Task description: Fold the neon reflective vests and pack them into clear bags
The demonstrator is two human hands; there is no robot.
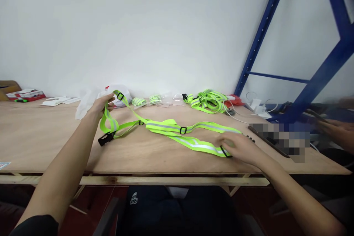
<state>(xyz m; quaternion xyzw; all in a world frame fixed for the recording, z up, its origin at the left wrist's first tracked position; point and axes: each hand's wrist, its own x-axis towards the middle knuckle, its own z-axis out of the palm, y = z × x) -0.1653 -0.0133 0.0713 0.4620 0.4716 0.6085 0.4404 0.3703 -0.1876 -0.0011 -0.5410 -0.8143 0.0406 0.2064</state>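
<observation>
A neon yellow-green reflective strap harness (162, 126) with grey stripes lies stretched across the wooden table. My left hand (103, 105) pinches one strap near a black slider (120, 96), raising that end off the tabletop. Below it hangs a loop with a black side-release buckle (106, 138). Over at the right end, my right hand (242, 148) is closed on the strap beside another black slider (226, 151); its fingertips are partly hidden and a little blurred. Between my hands, a further slider (183, 130) sits on the upper strap.
Tangled reflective straps (208, 101) lie at the back, beside bagged rolled straps (139, 101) and white plastic bags (88, 103). To the right are a phone (268, 141), a white cable (235, 117), a blue metal frame (261, 33) and another person's blurred hand (336, 129).
</observation>
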